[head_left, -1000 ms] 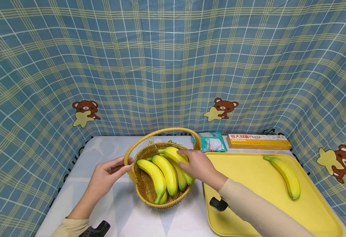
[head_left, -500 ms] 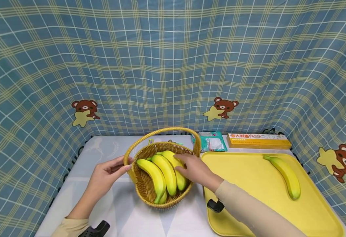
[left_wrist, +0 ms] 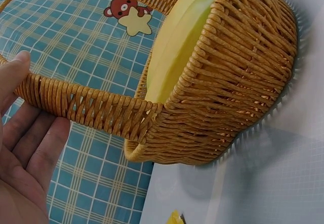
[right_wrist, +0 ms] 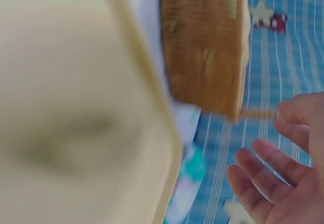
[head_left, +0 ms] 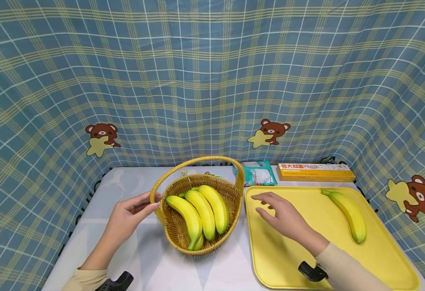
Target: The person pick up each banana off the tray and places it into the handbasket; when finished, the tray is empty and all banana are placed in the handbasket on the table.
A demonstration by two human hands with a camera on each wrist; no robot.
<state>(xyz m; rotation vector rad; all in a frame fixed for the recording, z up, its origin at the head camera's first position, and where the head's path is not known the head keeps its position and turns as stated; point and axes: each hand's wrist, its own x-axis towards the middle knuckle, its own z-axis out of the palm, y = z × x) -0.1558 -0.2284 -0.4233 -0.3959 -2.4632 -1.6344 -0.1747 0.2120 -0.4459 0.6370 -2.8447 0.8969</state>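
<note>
A woven basket (head_left: 230, 193) with a hoop handle (left_wrist: 96, 107) stands mid-table and holds several yellow bananas (head_left: 205, 210). My left hand (head_left: 134, 208) steadies the basket by the handle where it meets the rim, thumb on top, fingers loose beneath. My right hand (head_left: 279, 212) hovers with spread fingers over the left part of the yellow tray (head_left: 285, 262), holding nothing. One more banana (head_left: 347, 210) lies on the tray's far right. The right wrist view is blurred; it shows spread fingers (right_wrist: 273, 168), the tray edge (right_wrist: 152, 102) and the basket (right_wrist: 202, 46).
A teal and white packet (head_left: 257, 173) and a yellow pasta box (head_left: 314, 171) lie at the back of the table. Blue checked cloth with bear prints (head_left: 270, 131) surrounds the table on all sides. White tabletop (head_left: 154, 262) shows in front of the basket.
My right hand let go of the banana it laid in the basket and drew back to the right over the tray. The left hand kept its place on the handle.
</note>
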